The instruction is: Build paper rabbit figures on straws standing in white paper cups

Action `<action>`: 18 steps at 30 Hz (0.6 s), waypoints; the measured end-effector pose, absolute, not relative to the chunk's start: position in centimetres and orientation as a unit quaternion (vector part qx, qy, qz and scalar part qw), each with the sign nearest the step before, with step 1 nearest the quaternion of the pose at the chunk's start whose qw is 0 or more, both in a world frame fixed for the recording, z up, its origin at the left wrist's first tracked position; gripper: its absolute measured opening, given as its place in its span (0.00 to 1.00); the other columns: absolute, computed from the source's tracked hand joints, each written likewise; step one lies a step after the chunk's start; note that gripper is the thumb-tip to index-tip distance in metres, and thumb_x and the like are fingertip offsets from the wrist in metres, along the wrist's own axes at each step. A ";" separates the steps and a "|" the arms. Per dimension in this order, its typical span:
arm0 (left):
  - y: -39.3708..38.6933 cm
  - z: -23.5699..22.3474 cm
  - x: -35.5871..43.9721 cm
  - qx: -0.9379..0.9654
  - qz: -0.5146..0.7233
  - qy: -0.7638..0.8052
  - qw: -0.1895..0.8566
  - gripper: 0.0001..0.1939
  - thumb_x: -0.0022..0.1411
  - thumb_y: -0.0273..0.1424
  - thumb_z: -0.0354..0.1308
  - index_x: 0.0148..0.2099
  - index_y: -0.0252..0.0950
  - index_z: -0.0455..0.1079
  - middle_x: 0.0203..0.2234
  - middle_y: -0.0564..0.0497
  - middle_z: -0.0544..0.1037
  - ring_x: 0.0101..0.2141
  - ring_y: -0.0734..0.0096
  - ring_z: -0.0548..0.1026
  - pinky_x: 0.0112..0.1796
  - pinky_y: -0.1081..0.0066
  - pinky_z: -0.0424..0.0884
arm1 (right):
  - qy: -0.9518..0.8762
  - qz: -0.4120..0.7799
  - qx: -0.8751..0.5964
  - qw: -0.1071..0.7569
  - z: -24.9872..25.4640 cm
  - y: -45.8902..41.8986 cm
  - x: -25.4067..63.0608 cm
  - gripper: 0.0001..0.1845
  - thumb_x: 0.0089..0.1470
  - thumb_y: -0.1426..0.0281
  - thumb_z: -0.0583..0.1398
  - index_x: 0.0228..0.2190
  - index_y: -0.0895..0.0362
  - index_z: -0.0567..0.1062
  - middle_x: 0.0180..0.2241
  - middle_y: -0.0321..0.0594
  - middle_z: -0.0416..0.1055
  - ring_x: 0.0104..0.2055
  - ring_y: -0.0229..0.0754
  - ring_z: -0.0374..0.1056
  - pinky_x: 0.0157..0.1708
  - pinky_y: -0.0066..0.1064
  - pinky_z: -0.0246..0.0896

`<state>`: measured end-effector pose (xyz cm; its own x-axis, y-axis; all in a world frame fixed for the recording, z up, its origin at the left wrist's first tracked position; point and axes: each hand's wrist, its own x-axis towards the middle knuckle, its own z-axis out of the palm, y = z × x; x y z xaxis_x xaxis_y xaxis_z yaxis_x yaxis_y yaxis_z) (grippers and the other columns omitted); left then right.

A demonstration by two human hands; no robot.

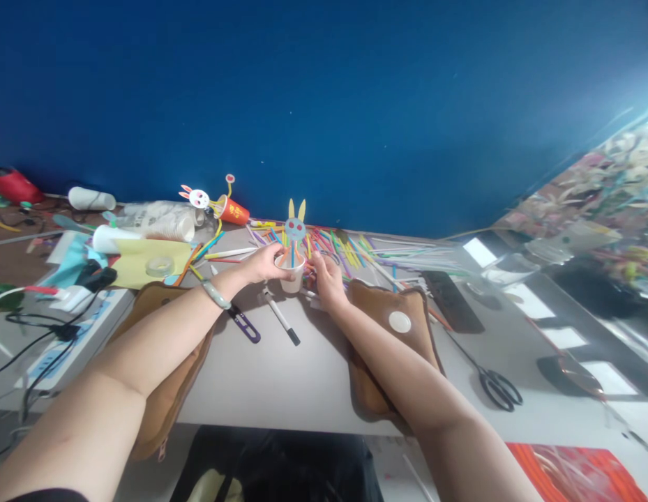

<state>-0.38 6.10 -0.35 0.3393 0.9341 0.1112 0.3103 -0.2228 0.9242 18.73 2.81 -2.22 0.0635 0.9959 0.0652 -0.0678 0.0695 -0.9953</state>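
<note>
My left hand (266, 265) is closed around the rim of a white paper cup (291, 284), which stands upright over the table. From the cup rises a paper rabbit head (295, 230), blue-grey with yellow ears and red eyes, above orange and blue strips. Just right of the cup, my right hand (326, 279) has its fingers pinched together. What they hold, if anything, is too small to make out. A white marker with a black end (282, 319) lies below the cup. Beside my left wrist is a purple-handled cutter knife (244, 324).
Colourful pipe cleaners (349, 251) lie spread behind the hands. A red cup (233, 209) with a white rabbit head (199, 199) lies at the back left. Brown pouches lie under both forearms. Scissors (499, 389) rest at right; a power strip (77, 341) with cables is at left.
</note>
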 end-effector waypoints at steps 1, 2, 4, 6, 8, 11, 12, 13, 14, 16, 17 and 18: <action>6.1 -0.3 -0.3 0.696 0.361 0.448 0.430 0.32 0.35 0.42 0.79 0.42 0.35 0.74 0.38 0.49 0.81 0.39 0.58 0.78 0.40 0.66 0.71 | -0.480 0.488 -0.481 0.549 -2.1 2.7 18.7 0.32 0.49 0.38 0.65 0.28 0.55 0.70 0.20 0.30 0.69 0.16 0.31 0.60 0.16 0.24 0.56; 6.1 -0.2 -0.3 0.698 0.363 0.447 0.426 0.32 0.35 0.42 0.79 0.42 0.35 0.75 0.38 0.49 0.81 0.40 0.57 0.78 0.41 0.66 0.71 | -0.476 0.491 -0.481 0.548 -2.0 2.7 18.8 0.30 0.48 0.40 0.66 0.28 0.55 0.71 0.21 0.31 0.70 0.16 0.31 0.60 0.17 0.24 0.57; 6.1 0.1 -0.3 0.697 0.370 0.451 0.417 0.31 0.36 0.42 0.78 0.43 0.34 0.76 0.39 0.48 0.82 0.41 0.56 0.78 0.42 0.65 0.71 | -0.473 0.500 -0.476 0.547 -1.7 2.5 18.8 0.26 0.46 0.47 0.69 0.31 0.55 0.71 0.22 0.30 0.72 0.18 0.31 0.61 0.19 0.24 0.59; 6.2 0.3 -0.4 0.689 0.381 0.464 0.406 0.31 0.37 0.42 0.78 0.44 0.35 0.77 0.40 0.46 0.83 0.42 0.55 0.78 0.43 0.64 0.71 | -0.472 0.508 -0.461 0.554 -1.6 2.5 18.8 0.24 0.42 0.54 0.72 0.34 0.55 0.72 0.23 0.28 0.72 0.19 0.31 0.62 0.21 0.25 0.61; 6.3 0.4 -0.5 0.677 0.394 0.474 0.401 0.30 0.39 0.41 0.76 0.45 0.34 0.78 0.41 0.46 0.83 0.43 0.54 0.79 0.45 0.62 0.71 | -0.472 0.514 -0.442 0.564 -1.6 2.5 18.8 0.24 0.38 0.59 0.73 0.35 0.54 0.72 0.23 0.27 0.72 0.21 0.33 0.64 0.24 0.25 0.62; 6.4 0.3 -0.7 0.665 0.408 0.473 0.410 0.31 0.41 0.41 0.75 0.47 0.33 0.77 0.42 0.44 0.83 0.43 0.55 0.79 0.47 0.61 0.71 | -0.475 0.515 -0.427 0.572 -1.7 2.7 18.9 0.22 0.39 0.60 0.72 0.33 0.54 0.71 0.22 0.27 0.72 0.23 0.34 0.66 0.27 0.27 0.64; 6.5 0.3 -0.7 0.663 0.409 0.472 0.413 0.31 0.40 0.41 0.75 0.47 0.33 0.77 0.42 0.44 0.83 0.43 0.55 0.79 0.47 0.60 0.71 | -0.478 0.511 -0.428 0.571 -1.7 2.7 19.0 0.21 0.40 0.60 0.72 0.32 0.54 0.72 0.22 0.28 0.71 0.23 0.35 0.66 0.28 0.27 0.65; 6.5 0.3 -0.7 0.663 0.410 0.469 0.415 0.31 0.40 0.42 0.75 0.47 0.32 0.77 0.42 0.44 0.83 0.43 0.55 0.79 0.47 0.60 0.71 | -0.482 0.505 -0.433 0.571 -1.8 2.8 19.0 0.20 0.41 0.59 0.72 0.32 0.54 0.73 0.21 0.28 0.71 0.24 0.35 0.67 0.29 0.28 0.65; 6.5 0.3 -0.7 0.663 0.412 0.466 0.417 0.32 0.40 0.41 0.75 0.47 0.32 0.77 0.43 0.43 0.83 0.43 0.55 0.79 0.47 0.60 0.71 | -0.485 0.496 -0.439 0.571 -1.8 2.8 19.1 0.19 0.42 0.58 0.72 0.31 0.54 0.74 0.21 0.29 0.71 0.24 0.36 0.67 0.30 0.29 0.66; 6.3 0.5 -0.7 0.663 0.414 0.461 0.420 0.31 0.40 0.41 0.75 0.47 0.33 0.77 0.43 0.44 0.83 0.43 0.55 0.79 0.47 0.60 0.72 | -0.490 0.483 -0.444 0.574 -1.8 2.9 19.2 0.18 0.44 0.56 0.71 0.30 0.55 0.76 0.23 0.31 0.73 0.24 0.36 0.67 0.30 0.30 0.67; 6.3 0.6 -0.6 0.663 0.415 0.462 0.418 0.31 0.40 0.40 0.76 0.47 0.33 0.77 0.43 0.44 0.83 0.43 0.55 0.79 0.47 0.60 0.72 | -0.490 0.480 -0.442 0.578 -1.8 2.9 19.2 0.18 0.44 0.55 0.71 0.29 0.55 0.76 0.25 0.32 0.74 0.24 0.35 0.67 0.30 0.30 0.67; 6.2 0.7 -0.6 0.664 0.415 0.465 0.412 0.30 0.40 0.39 0.76 0.47 0.33 0.78 0.42 0.44 0.83 0.43 0.55 0.79 0.47 0.60 0.72 | -0.488 0.479 -0.439 0.583 -1.8 3.0 19.2 0.19 0.45 0.53 0.71 0.28 0.55 0.77 0.26 0.34 0.76 0.23 0.34 0.67 0.30 0.29 0.67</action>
<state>-0.61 6.18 0.74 0.2223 0.9605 0.1673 0.2761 -0.2266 0.9340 19.21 2.98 -1.78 0.0653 0.9869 0.1479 -0.1306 0.1554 -0.9792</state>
